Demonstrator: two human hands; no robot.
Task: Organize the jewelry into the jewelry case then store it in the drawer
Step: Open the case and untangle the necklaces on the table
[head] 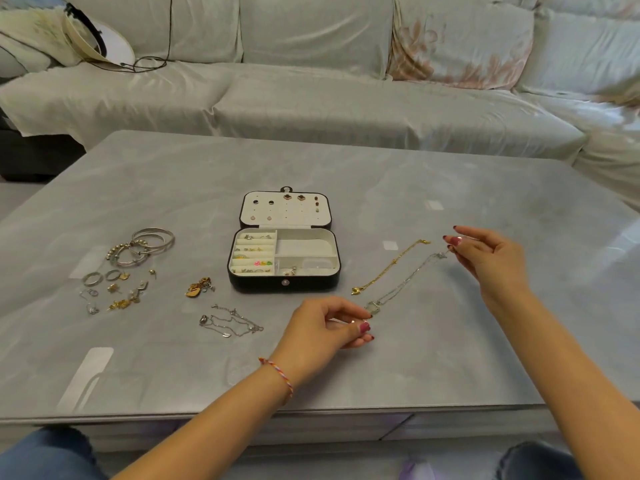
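A black jewelry case (284,285) lies open mid-table, its cream lid studded with earrings and its left slots filled with rings. A thin silver necklace (403,284) stretches between my hands to the right of the case. My left hand (325,327) pinches its pendant end near the table. My right hand (485,254) pinches the clasp end, raised a little. A gold chain (391,266) lies on the table beside it.
Silver bangles (149,247), rings and small earrings (114,289) are spread at the left. A gold charm piece (199,287) and tangled silver chains (230,322) lie in front of the case. A covered sofa (311,98) runs behind the grey table (450,358).
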